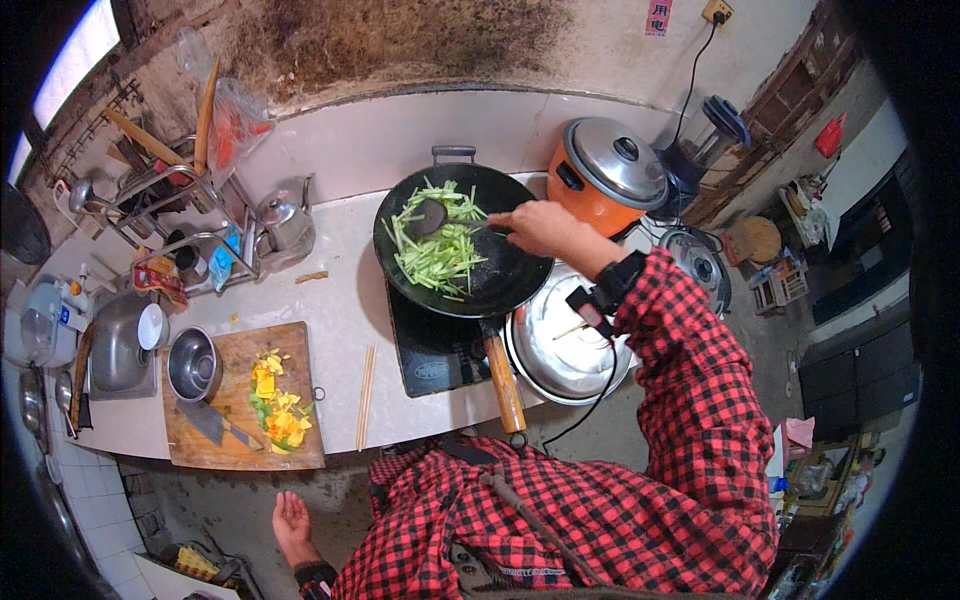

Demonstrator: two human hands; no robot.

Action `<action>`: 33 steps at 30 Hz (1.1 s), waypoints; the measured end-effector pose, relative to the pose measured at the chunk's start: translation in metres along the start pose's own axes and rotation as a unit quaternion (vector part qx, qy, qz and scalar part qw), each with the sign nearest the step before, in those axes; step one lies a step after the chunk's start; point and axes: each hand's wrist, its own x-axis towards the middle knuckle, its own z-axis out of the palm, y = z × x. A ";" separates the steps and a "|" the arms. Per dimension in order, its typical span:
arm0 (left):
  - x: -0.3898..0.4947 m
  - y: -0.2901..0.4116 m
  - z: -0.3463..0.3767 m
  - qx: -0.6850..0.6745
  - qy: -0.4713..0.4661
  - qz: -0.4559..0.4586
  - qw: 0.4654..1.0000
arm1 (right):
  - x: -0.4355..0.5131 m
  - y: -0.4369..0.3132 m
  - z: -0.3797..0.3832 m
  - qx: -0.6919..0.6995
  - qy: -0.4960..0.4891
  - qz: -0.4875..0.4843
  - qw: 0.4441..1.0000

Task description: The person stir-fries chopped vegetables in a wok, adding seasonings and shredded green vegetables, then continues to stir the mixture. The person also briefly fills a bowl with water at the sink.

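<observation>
My right hand (541, 231) grips the handle of a dark ladle (426, 219), whose bowl rests among light green vegetable strips (442, 259) in a black wok (517, 277). The wok sits on a black induction cooktop (431, 367), its wooden handle (504, 390) pointing towards me. My left hand (292, 517) is low, palm up and holding nothing, just off the counter's front edge. Near it, a wooden cutting board (225, 450) carries chopped yellow and green pieces (279, 405), a cleaver (210, 424) and a steel bowl (195, 364).
Chopsticks (366, 397) lie between board and cooktop. A large metal lid (566, 337) is right of the wok, with an orange rice cooker (600, 180) behind it. A kettle (283, 221) and metal rack (187, 210) stand at the back left, near a sink (120, 345). A cable hangs from my right wrist.
</observation>
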 end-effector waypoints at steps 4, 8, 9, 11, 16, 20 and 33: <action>-0.001 0.000 0.009 -0.002 -0.013 0.015 1.000 | -0.003 -0.003 0.014 0.020 -0.053 0.008 0.998; 0.003 -0.001 0.010 0.027 -0.020 0.021 0.999 | -0.024 0.017 -0.004 -0.003 -0.102 0.029 0.994; 0.004 -0.001 0.009 0.023 -0.017 0.019 0.999 | -0.031 0.023 -0.013 -0.012 -0.113 0.026 0.993; 0.008 -0.001 0.008 0.022 -0.016 0.009 1.000 | -0.046 0.041 -0.039 -0.020 -0.127 -0.003 0.992; 0.017 0.003 0.013 0.036 -0.037 -0.001 0.999 | -0.079 0.071 -0.083 0.055 -0.225 0.083 0.969; 0.019 0.006 0.018 0.046 -0.042 -0.005 0.998 | -0.085 0.073 -0.066 0.100 -0.283 0.080 0.951; 0.012 0.010 0.006 0.009 0.020 -0.019 1.000 | -0.001 0.014 -0.013 0.046 -0.048 0.054 0.996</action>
